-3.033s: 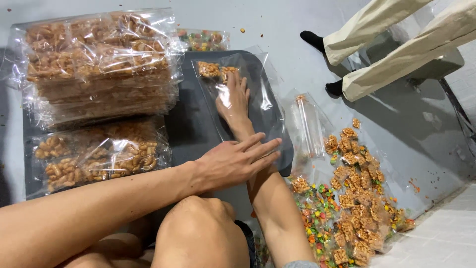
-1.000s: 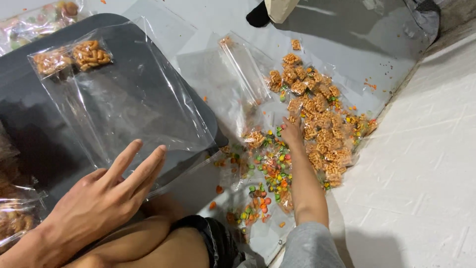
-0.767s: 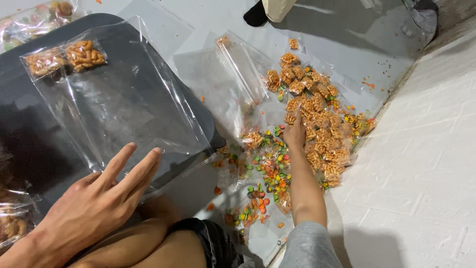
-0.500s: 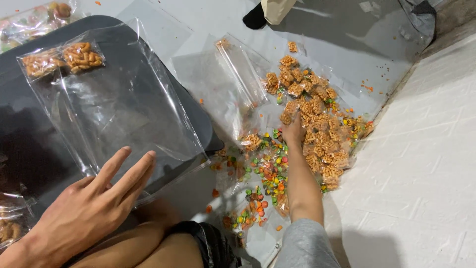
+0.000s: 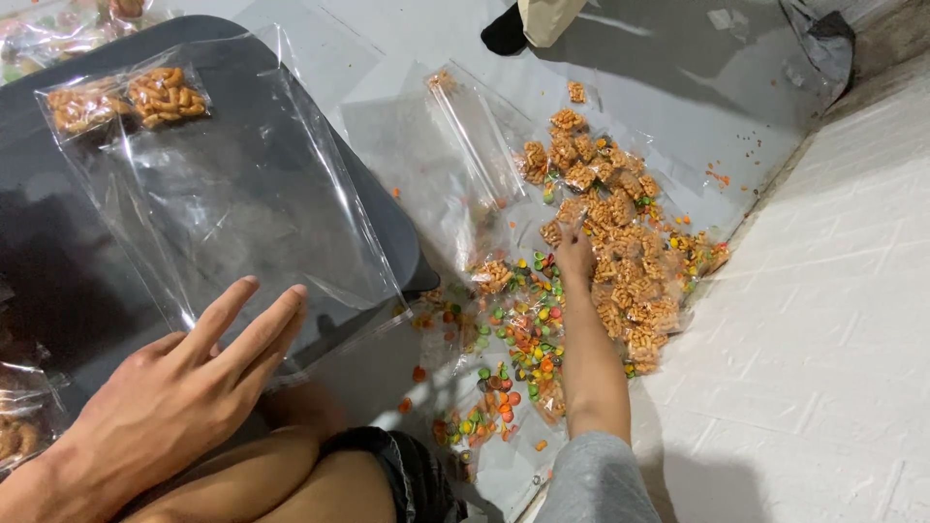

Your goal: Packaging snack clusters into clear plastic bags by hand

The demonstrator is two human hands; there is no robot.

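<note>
My left hand (image 5: 184, 387) lies flat with fingers apart on the near edge of a large clear plastic bag (image 5: 242, 203). The bag rests on a dark tray (image 5: 48, 281) and has two small packets of orange snacks (image 5: 126, 97) at its far end. My right hand (image 5: 576, 254) reaches out to a loose pile of small orange snack packets (image 5: 630, 252) on the floor. Its fingers are pinched on one packet at the pile's left edge. Packets of small coloured sweets (image 5: 523, 339) lie under my right forearm.
Empty clear bags (image 5: 465, 155) lie between the tray and the pile. Filled snack bags (image 5: 19, 426) show at the left edge. Another person's black-socked foot (image 5: 509, 34) stands at the top. A white tiled surface (image 5: 833, 339) borders the right. My bare knee (image 5: 320, 484) is below.
My right hand has shifted slightly back and forth within the snack pile. My left hand has slid a little down and left along the bag's near edge, still flat.
</note>
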